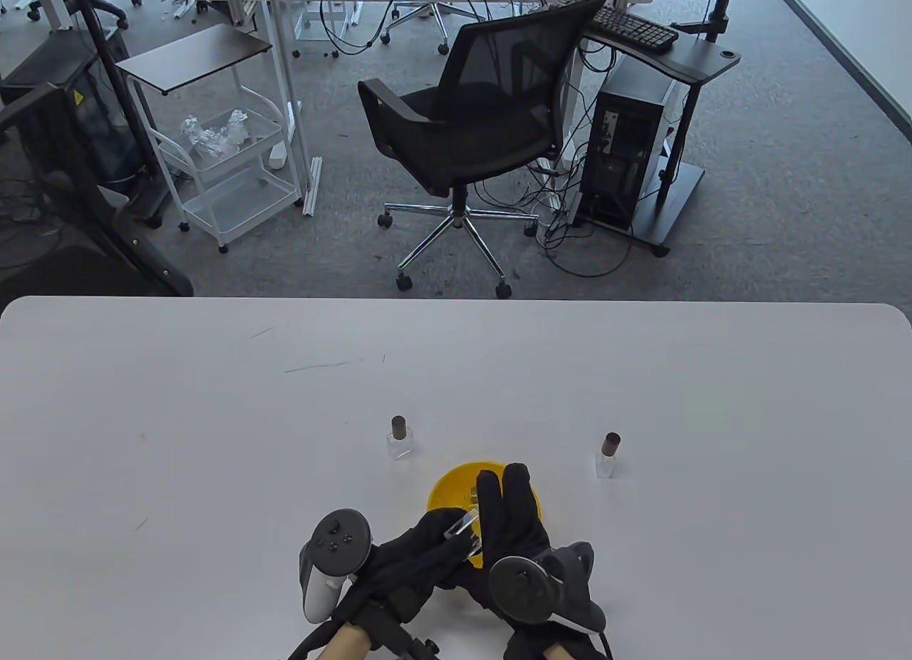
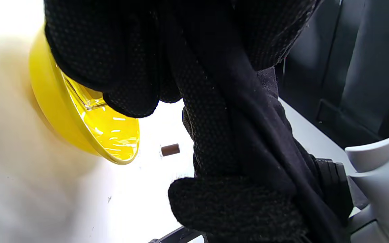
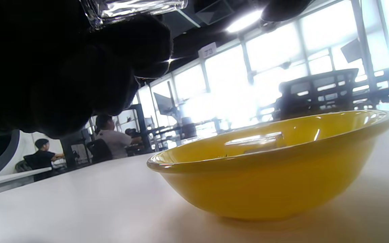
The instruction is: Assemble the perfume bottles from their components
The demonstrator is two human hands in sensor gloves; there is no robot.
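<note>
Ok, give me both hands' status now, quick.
Left hand: grips a clear glass bottle above the yellow bowl.
Right hand: fingers extended against the bottle; grip cannot be told.

a white table (image 1: 214, 418) fills the foreground. beyond its far edge, a black mesh office chair (image 1: 470, 125) stands on grey carpet, with a white wire cart (image 1: 228, 168) to its left and a black computer tower (image 1: 627, 154) to its right.

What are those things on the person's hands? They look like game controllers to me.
Both hands wear black knit gloves with a fine dotted weave. The left hand carries a tracker with a dark grey buttoned face and a white handle. The right hand carries a dark grey tracker with a round face. Black straps and cables run along the wrists, where bare skin shows.
</note>
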